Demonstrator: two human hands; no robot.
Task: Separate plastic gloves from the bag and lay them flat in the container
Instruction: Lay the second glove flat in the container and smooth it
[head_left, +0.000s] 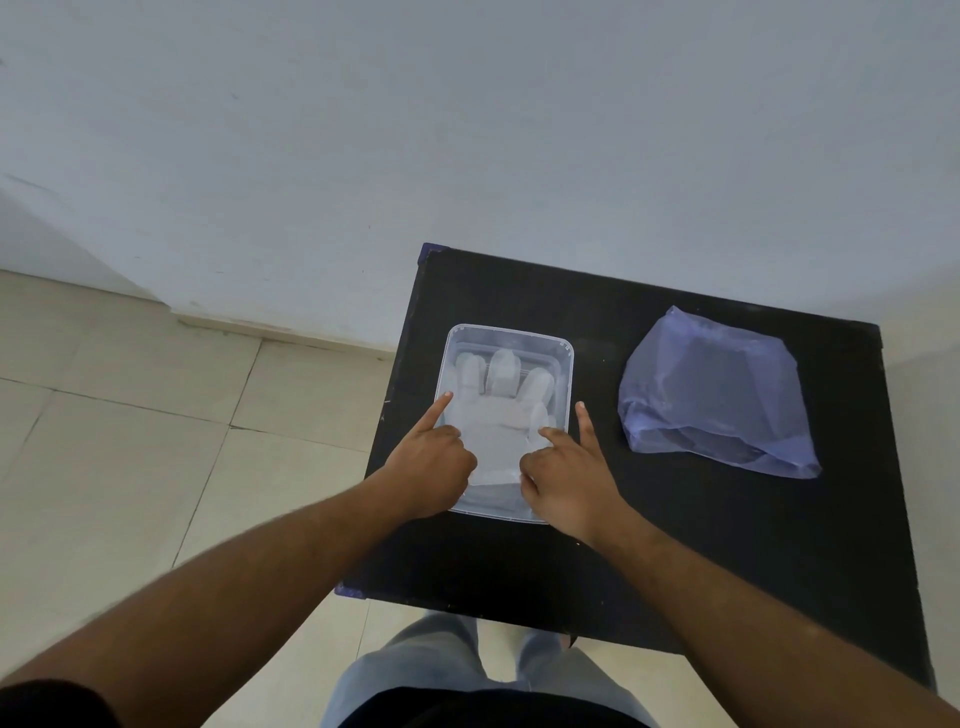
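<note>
A clear rectangular plastic container (511, 336) sits on the left part of a black table (675, 545). A translucent plastic glove (501, 415) lies flat inside it, fingers pointing away from me. My left hand (434, 465) rests on the glove's left side, index finger stretched along the container's left wall. My right hand (569, 480) presses on the glove's right side, thumb on the glove and index finger outside the right wall. A bluish plastic bag (717, 389) lies to the right, apart from both hands.
The black table stands against a white wall (467, 130). Beige floor tiles (130, 441) spread to the left. My legs in light jeans (441, 670) are at the table's near edge.
</note>
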